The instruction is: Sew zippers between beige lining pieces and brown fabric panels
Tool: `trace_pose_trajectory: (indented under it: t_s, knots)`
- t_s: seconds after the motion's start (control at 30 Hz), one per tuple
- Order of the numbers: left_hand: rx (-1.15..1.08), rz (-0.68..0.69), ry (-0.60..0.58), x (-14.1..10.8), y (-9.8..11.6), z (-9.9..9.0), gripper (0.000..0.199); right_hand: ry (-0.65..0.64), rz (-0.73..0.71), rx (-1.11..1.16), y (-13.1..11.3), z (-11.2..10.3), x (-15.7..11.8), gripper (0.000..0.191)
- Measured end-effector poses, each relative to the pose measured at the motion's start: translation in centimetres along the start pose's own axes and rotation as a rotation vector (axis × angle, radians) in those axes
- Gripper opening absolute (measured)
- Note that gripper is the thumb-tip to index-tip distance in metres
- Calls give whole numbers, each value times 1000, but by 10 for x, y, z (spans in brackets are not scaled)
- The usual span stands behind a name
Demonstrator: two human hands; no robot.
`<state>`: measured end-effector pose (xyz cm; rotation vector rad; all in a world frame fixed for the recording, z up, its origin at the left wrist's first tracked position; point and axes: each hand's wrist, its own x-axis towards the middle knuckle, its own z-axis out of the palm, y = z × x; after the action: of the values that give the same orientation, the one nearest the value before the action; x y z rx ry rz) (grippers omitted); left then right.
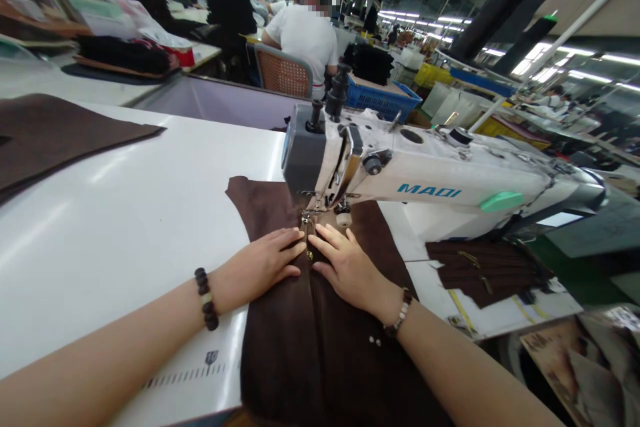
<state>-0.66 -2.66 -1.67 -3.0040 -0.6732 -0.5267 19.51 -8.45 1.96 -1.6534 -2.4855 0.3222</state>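
Note:
Dark brown fabric [285, 353] lies under the needle area of a white sewing machine [425, 177]. A zipper runs down its middle, with a gold zipper pull [310, 255] showing between my hands. On the left of that line, my left hand [267, 257] rests flat on the fabric, fingers stretched toward the presser foot [306, 217]. My right hand [350, 267] presses flat on the other side, its fingers spread, tips close to the presser foot. Neither hand grips anything. Two small white spots lie on the fabric near my right wrist.
Another brown piece [55, 137] lies on the white table [150, 213] at left. Brown pieces with zippers [483, 267] lie right of the machine. Thread cones [487, 17] stand at upper right. A person in a white shirt [305, 40] sits ahead, beside a blue crate [383, 97].

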Motion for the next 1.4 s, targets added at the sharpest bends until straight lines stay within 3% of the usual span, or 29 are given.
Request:
trace_pose_trajectory:
  t_s: [0.2,0.6,0.97,1.07,1.2,1.3,1.4]
  knots:
    - [0,-16,5,-1,1,6,42,17,-25,2,5,-2,2,42]
    - [51,0,-26,6,4,-4,39,-25,-67,-75,8,-8,9,39]
    - [-74,-71,-42,8,-1,-3,39,-2,-88,-29,13,-10,14,39]
    - [-156,-95,-73,5,4,-14,39,-25,-95,3,13,-15,16,33]
    - [-371,-112,-116,-10,26,-44,34,-106,-74,30,10,-26,25,28]
    - [-527,-64,-163,-29,44,-65,39,-193,-55,55,7,-36,32,29]
    - [-575,16,-193,-48,54,-75,49,-256,-128,96,9,-40,30,29]
